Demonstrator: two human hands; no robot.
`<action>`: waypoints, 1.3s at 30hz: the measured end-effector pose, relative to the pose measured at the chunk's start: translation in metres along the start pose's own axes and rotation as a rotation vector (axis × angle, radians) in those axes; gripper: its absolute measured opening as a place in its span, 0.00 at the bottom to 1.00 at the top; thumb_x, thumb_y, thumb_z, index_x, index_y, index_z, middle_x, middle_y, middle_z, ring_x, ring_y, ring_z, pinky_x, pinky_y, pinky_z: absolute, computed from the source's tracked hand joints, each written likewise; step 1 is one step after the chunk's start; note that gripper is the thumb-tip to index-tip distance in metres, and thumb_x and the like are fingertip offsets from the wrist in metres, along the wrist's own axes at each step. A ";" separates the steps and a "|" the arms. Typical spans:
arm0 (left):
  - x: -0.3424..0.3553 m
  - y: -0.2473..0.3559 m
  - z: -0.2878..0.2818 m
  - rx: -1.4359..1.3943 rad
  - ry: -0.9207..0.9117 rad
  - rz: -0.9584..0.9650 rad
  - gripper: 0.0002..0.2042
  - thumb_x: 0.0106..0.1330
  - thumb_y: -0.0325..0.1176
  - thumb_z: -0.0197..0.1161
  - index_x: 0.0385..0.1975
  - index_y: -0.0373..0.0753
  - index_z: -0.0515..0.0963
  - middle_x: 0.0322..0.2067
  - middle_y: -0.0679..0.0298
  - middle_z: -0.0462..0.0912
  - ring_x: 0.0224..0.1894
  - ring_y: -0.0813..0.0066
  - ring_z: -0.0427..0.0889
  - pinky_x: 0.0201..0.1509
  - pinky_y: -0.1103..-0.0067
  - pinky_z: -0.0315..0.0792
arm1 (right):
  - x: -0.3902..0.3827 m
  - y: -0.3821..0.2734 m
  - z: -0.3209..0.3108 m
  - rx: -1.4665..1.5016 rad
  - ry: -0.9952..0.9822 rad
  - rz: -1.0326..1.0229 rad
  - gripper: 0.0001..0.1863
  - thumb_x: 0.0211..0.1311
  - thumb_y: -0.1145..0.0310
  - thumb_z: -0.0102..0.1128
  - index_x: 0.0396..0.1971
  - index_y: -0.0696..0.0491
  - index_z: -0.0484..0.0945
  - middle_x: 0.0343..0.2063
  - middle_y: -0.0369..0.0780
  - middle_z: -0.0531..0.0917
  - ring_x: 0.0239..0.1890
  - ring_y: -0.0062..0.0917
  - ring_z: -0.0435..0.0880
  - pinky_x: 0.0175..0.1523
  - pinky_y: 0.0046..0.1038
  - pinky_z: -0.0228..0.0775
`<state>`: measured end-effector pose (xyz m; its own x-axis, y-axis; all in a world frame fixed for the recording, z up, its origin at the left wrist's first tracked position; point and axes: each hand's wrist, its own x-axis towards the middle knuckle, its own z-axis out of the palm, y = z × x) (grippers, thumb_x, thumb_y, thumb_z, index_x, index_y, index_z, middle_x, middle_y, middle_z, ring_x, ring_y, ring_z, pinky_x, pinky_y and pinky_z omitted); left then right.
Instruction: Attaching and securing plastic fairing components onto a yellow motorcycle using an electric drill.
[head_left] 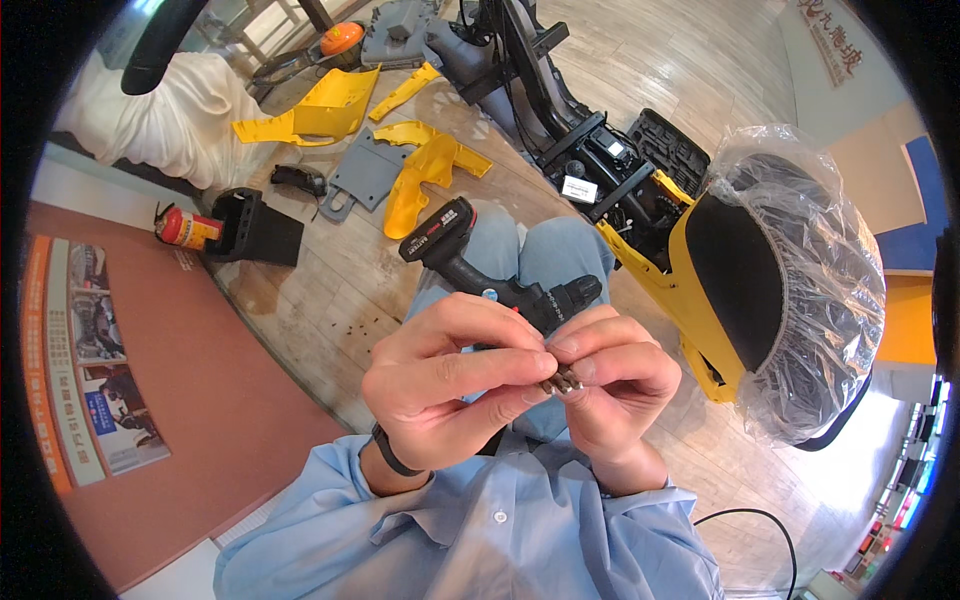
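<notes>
Above my lap, both hands meet with fingertips pinched together. My left hand (450, 385) and my right hand (622, 388) are closed on some small dark, shiny metal pieces (566, 380). Fingers cover most of them, so I cannot tell whether they are screws or driver bits. A black cordless drill (470, 275) with its battery toward the far left lies across my thighs, just beyond the hands. Part of its body is hidden behind my left hand.
Yellow plastic panels (335, 105) and a grey panel (372, 170) lie on the floor ahead. At right stands a stripped vehicle frame (560, 125) with a plastic-wrapped seat (800, 290). A red fire extinguisher (187, 227) and a black bin-like part (262, 228) are left.
</notes>
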<state>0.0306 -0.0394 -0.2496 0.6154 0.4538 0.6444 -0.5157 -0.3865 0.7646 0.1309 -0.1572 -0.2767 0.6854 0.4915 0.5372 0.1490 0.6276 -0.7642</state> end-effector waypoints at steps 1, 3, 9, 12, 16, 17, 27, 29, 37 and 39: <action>0.000 0.000 0.000 0.005 -0.001 -0.001 0.12 0.51 0.18 0.74 0.37 0.31 0.87 0.37 0.56 0.84 0.35 0.68 0.83 0.38 0.78 0.77 | 0.000 0.000 0.000 -0.002 0.000 -0.002 0.10 0.47 0.80 0.76 0.30 0.58 0.85 0.35 0.45 0.88 0.37 0.32 0.86 0.44 0.31 0.79; 0.000 0.000 -0.001 0.003 0.002 -0.008 0.12 0.51 0.18 0.73 0.37 0.31 0.87 0.37 0.56 0.84 0.36 0.68 0.83 0.39 0.77 0.78 | 0.000 0.001 0.000 -0.012 -0.007 -0.009 0.10 0.47 0.80 0.76 0.30 0.58 0.85 0.35 0.45 0.88 0.37 0.32 0.86 0.44 0.30 0.79; -0.001 0.000 -0.001 -0.011 0.004 -0.012 0.12 0.51 0.17 0.72 0.37 0.32 0.87 0.37 0.55 0.84 0.38 0.66 0.84 0.42 0.76 0.79 | 0.001 0.001 0.000 -0.026 -0.022 -0.037 0.10 0.47 0.80 0.75 0.31 0.58 0.85 0.35 0.45 0.88 0.37 0.32 0.85 0.44 0.30 0.78; -0.001 -0.001 -0.001 -0.027 0.003 -0.015 0.12 0.52 0.18 0.72 0.37 0.32 0.87 0.37 0.55 0.83 0.39 0.65 0.84 0.43 0.75 0.79 | 0.002 0.001 0.000 -0.028 -0.032 -0.043 0.10 0.47 0.81 0.75 0.31 0.58 0.85 0.35 0.45 0.88 0.37 0.32 0.86 0.44 0.30 0.78; -0.002 -0.001 -0.001 -0.016 0.005 -0.030 0.11 0.52 0.18 0.72 0.37 0.31 0.86 0.37 0.55 0.83 0.39 0.66 0.83 0.44 0.75 0.79 | 0.002 0.001 0.000 -0.031 -0.030 -0.026 0.10 0.47 0.81 0.75 0.30 0.58 0.84 0.35 0.45 0.88 0.37 0.32 0.86 0.44 0.31 0.78; -0.002 0.000 -0.001 -0.007 0.006 -0.033 0.11 0.53 0.18 0.72 0.37 0.31 0.86 0.37 0.55 0.83 0.39 0.66 0.83 0.44 0.74 0.79 | 0.001 0.002 0.000 -0.035 -0.027 -0.016 0.10 0.47 0.81 0.75 0.30 0.57 0.84 0.35 0.45 0.88 0.37 0.31 0.86 0.45 0.31 0.78; -0.003 0.000 -0.003 0.077 0.009 -0.030 0.11 0.54 0.21 0.73 0.38 0.32 0.86 0.36 0.56 0.84 0.37 0.66 0.83 0.41 0.75 0.78 | 0.000 0.004 0.002 0.007 -0.017 0.040 0.11 0.47 0.83 0.75 0.30 0.58 0.82 0.35 0.45 0.87 0.38 0.31 0.86 0.44 0.29 0.77; -0.003 -0.001 -0.003 0.088 0.013 -0.036 0.10 0.55 0.21 0.72 0.37 0.31 0.86 0.36 0.56 0.84 0.37 0.66 0.83 0.41 0.76 0.78 | 0.000 0.004 0.002 -0.002 -0.013 0.046 0.12 0.46 0.84 0.75 0.30 0.58 0.82 0.35 0.46 0.87 0.37 0.31 0.86 0.43 0.29 0.76; -0.006 -0.003 -0.002 0.120 0.001 -0.075 0.08 0.58 0.20 0.68 0.38 0.31 0.85 0.37 0.55 0.84 0.38 0.67 0.83 0.41 0.77 0.77 | 0.001 0.006 0.001 -0.150 -0.039 -0.084 0.16 0.45 0.84 0.75 0.34 0.57 0.80 0.35 0.46 0.87 0.36 0.31 0.85 0.41 0.28 0.76; -0.006 -0.003 -0.001 0.105 -0.002 -0.076 0.08 0.59 0.20 0.68 0.38 0.31 0.85 0.38 0.54 0.84 0.38 0.67 0.83 0.41 0.77 0.77 | 0.001 0.006 0.000 -0.171 -0.045 -0.105 0.16 0.45 0.84 0.75 0.34 0.57 0.80 0.35 0.46 0.87 0.35 0.31 0.85 0.40 0.28 0.76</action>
<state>0.0278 -0.0397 -0.2562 0.6515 0.4836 0.5846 -0.4024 -0.4329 0.8066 0.1321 -0.1531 -0.2805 0.6276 0.4582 0.6294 0.3394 0.5666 -0.7509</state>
